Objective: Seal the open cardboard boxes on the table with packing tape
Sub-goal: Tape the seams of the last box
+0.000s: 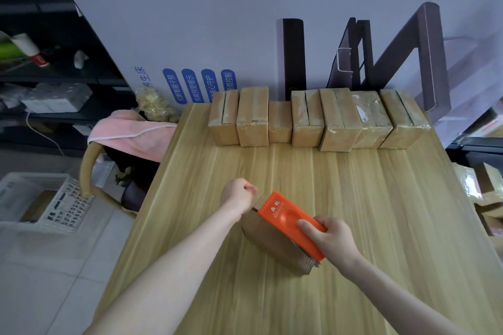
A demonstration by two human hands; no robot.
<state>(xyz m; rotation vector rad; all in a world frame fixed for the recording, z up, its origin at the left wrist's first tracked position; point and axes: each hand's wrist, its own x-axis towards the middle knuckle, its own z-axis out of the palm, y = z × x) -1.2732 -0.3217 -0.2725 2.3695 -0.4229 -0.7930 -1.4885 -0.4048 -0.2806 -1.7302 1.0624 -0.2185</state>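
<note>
Lying on the near half of the light wooden table (381,198), a little right of its middle, a small brown cardboard box (269,247) sits at a slant, one end pointing far-left and the other near-right. An orange tape dispenser (284,217) with pale lettering rests flat along the top of the box and covers most of it. The right hand (330,239) grasps the dispenser at its near-right end, thumb laid across the orange top and the other fingers wrapped under its edge. The left hand (239,196) is at the box's far-left end with its fingers curled into a fist, knuckles up; whether it pinches tape or the box itself cannot be told, since the fingertips are hidden. Both bare forearms reach in from the near edge. Along the far edge of the table stands a row of seven cardboard boxes (307,119), side by side and touching, glossy with clear tape, the third from the left shorter than the rest. Behind them leans a large white printed carton panel (217,22) with blue labels and a dark furniture picture. Left of the table is a chair (88,168) with a pink cloth (136,136) draped over it, a white plastic crate (40,198) on the tiled floor, and dark shelves (54,76) holding assorted items.
</note>
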